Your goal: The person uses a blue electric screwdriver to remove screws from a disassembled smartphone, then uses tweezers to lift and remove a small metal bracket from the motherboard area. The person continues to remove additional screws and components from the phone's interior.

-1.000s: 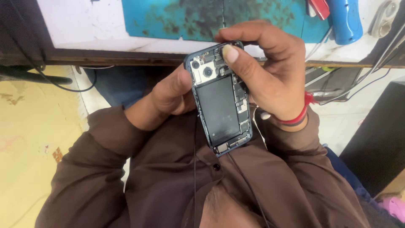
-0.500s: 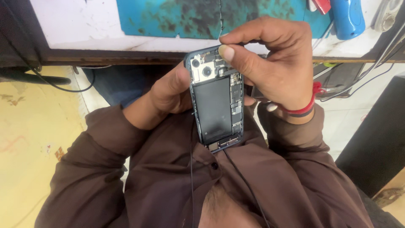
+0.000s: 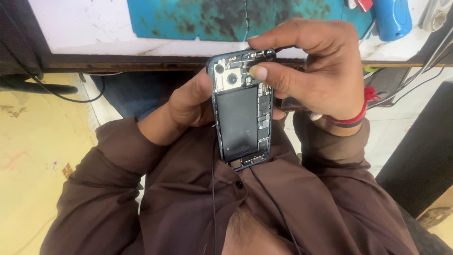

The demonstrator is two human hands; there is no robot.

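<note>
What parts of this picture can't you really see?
Head view, the only one:
- Back of the opened phone: covered by the left hand.
- Whatever the right hand pinches at the phone's top: too small and hidden under the fingertips.
- Blue tool on the bench: cut off by the top edge.
- The phone's tiny parts: too small.

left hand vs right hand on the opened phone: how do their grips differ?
The left hand wraps the opened phone from behind and along its left edge, thumb on the frame; the right hand comes over the top, thumb pressing the parts beside the camera module. The left hand sits lower, half hidden behind the phone; the right hand is in full view. Only the right wrist wears a red band. Both touch the phone and come out of brown sleeves.
</note>
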